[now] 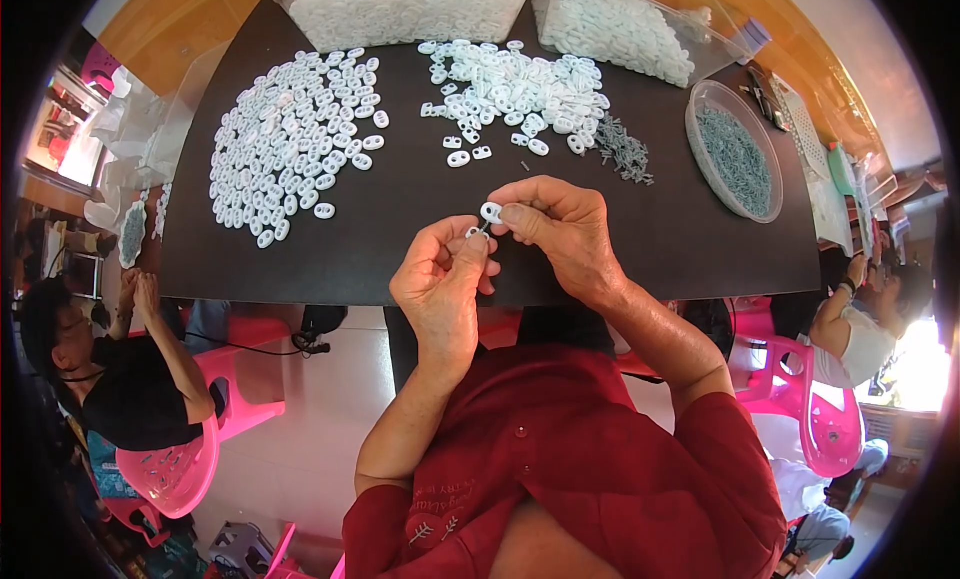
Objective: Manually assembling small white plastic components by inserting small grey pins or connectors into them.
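- White plastic piece (491, 212), small oval w/ two holes, pinched in right hand (560, 234) fingertips over the dark surface (400, 239).
- Left hand (440, 284) is closed on a thin grey pin (483, 227), tip at the piece.
- Prob. light, stiff, a bit slick; grip by the edges.
- Count: 1 piece held, 1 pin; two loose heaps (295, 139), too many to count; 1 dish of pins (735, 159).

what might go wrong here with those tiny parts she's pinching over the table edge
The white oval piece in the right hand and the piece in the left hand sit near the black table's front edge; a slip could drop them to the floor. A sleeve might also scatter the loose grey pins.
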Tool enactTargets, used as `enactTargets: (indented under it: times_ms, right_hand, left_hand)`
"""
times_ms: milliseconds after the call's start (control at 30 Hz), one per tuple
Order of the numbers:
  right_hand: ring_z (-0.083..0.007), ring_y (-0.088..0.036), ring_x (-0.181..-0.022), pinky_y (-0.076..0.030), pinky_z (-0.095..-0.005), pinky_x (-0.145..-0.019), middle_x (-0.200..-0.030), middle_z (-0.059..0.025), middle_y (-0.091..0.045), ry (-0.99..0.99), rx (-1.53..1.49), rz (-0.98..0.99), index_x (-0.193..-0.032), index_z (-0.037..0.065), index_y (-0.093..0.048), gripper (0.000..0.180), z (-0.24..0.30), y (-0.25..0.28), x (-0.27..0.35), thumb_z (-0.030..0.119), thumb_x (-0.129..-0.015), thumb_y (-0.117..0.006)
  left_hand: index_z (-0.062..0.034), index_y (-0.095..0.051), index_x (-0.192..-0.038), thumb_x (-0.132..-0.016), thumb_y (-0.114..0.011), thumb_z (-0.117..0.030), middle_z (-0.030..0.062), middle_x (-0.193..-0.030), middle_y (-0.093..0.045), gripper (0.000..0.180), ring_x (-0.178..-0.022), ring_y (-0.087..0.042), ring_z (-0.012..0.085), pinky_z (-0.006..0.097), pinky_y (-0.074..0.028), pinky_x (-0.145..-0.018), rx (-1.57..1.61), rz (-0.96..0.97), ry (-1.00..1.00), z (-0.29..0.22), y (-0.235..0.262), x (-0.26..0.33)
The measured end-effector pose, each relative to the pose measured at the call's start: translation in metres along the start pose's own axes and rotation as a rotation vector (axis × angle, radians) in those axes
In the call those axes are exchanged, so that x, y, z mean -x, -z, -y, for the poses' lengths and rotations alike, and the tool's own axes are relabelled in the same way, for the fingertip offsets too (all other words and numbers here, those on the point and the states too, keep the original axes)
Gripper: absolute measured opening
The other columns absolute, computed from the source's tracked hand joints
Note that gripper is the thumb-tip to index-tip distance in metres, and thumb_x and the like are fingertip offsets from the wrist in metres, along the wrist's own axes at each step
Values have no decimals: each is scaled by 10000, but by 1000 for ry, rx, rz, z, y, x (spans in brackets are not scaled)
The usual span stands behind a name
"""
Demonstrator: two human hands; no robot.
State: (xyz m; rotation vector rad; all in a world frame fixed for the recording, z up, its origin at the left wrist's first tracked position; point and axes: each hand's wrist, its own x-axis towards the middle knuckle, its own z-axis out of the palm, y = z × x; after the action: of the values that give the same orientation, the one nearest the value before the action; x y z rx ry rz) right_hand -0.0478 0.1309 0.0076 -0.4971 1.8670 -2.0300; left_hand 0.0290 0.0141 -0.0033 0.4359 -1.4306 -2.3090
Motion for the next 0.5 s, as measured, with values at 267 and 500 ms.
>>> enactTargets:
  times_ms: [267,500]
  right_hand:
    - [-46,-547,-707,-428,-193,-600,-805,-34,-648,17,41,-10,-978,-9,-644,134,0,-1,1,29,-858,-600]
    - [-60,-574,-776,-473,-201,-671,-831,-39,-645,104,148,-8,-976,-29,-634,127,-4,-3,2,1,-865,-580]
  left_hand:
    - [49,-599,-948,-863,-581,-7,94,-782,-638,103,-581,-564,104,207,-433,-463,-20,-6,17,1,-2,0]
    - [47,-597,-959,-863,-585,-5,88,-787,-638,110,-587,-564,98,203,-435,-470,-2,1,4,4,-3,0]
